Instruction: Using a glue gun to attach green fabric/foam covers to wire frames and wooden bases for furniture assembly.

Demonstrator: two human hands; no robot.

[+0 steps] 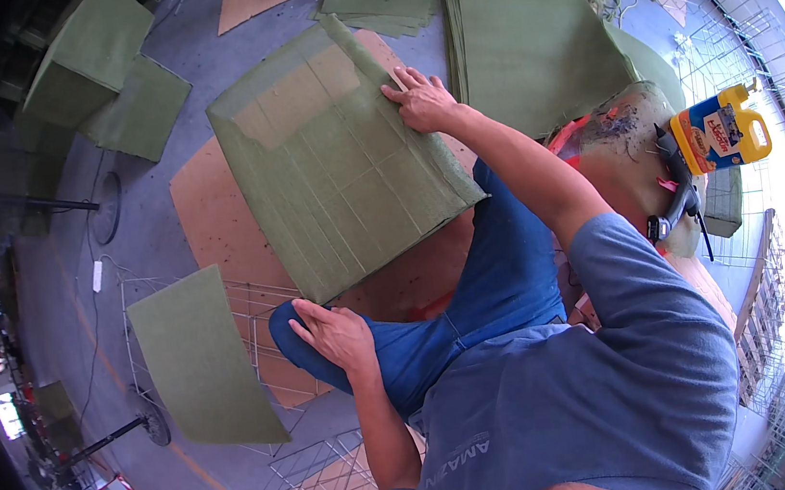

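Observation:
A green fabric-covered wire-frame box (336, 174) lies tilted in front of me, its wire grid showing through the cloth. A paler tan patch shows near its far end. My right hand (425, 101) rests on the box's right upper edge with its fingers stretched out and apart. Close to the near left corner of the box, my left hand (337, 336) lies over my bent knee, fingers extended and holding nothing. I cannot tell whether its fingertips touch the fabric.
Cardboard (203, 194) lies under the box. A flat green panel (202, 359) rests on wire frames to the left. Stacked green sheets (523, 27) are at the back right. A yellow jug (718, 130) stands at right beside a black-handled tool (677, 193). Green boxes (95, 56) stand far left.

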